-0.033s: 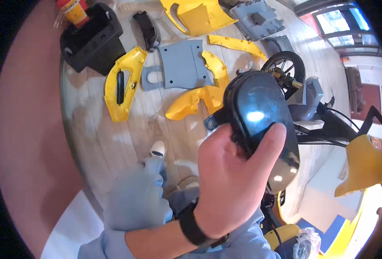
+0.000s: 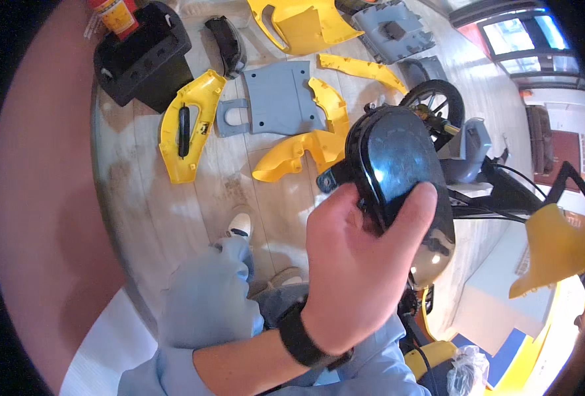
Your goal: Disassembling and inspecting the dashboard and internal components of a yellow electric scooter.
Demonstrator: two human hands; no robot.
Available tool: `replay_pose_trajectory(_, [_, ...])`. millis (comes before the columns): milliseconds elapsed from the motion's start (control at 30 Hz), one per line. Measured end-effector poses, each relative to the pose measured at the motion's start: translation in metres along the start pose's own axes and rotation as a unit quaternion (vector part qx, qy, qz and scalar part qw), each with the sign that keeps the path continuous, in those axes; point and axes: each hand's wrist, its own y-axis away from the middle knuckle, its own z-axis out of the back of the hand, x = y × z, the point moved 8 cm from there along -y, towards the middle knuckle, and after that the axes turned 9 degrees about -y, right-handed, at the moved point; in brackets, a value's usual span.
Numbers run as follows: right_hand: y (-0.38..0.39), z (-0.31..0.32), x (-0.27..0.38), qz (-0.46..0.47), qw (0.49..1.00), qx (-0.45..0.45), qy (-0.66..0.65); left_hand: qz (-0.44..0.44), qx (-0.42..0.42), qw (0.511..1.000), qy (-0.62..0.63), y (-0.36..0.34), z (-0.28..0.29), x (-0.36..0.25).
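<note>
My left hand (image 2: 365,264), with a black band at its wrist, is closed on a glossy black oval casing (image 2: 405,148). The thumb lies across its shiny face, while the other fingers are mostly hidden at its left side. A small bracket tab (image 2: 327,180) with a hole sticks out from the casing's left edge. Right behind the casing are a black spoked wheel (image 2: 452,109) and the dark frame (image 2: 517,191) of a small vehicle. My right hand does not show.
Yellow curved panels (image 2: 299,155) and a grey panel (image 2: 279,99) lie on the wooden floor. At the far left stands a black bin (image 2: 160,86) holding a red-and-yellow container (image 2: 115,16). A yellow part (image 2: 556,251) hangs at the right, near a crumpled clear bag (image 2: 469,369).
The casing has tilted slightly in my left hand, and the bright reflection on its face has shrunk and shifted left. The grip stays the same.
</note>
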Motion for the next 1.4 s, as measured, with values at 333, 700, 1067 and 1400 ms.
replay_pose_trajectory(333, [0.053, 0.04, 0.191, 0.024, 0.948, -0.006, -0.317, -0.121, -0.05, 0.99, 0.058, -0.001, 0.019, -0.011])
replay_pose_trajectory(700, [0.222, 0.077, 0.448, 0.38, 0.921, -0.058, -0.064, -0.155, 0.005, 0.985, -0.07, 0.034, 0.007, -0.007])
replay_pose_trajectory(1067, [0.23, 0.024, 0.443, 0.35, 0.91, 0.207, 0.086, -0.108, 0.132, 0.97, -0.175, 0.054, -0.02, 0.021])
replay_pose_trajectory(1400, [0.219, 0.028, 0.429, 0.335, 0.901, 0.23, 0.151, -0.076, 0.181, 0.948, -0.251, 0.048, -0.027, 0.052])
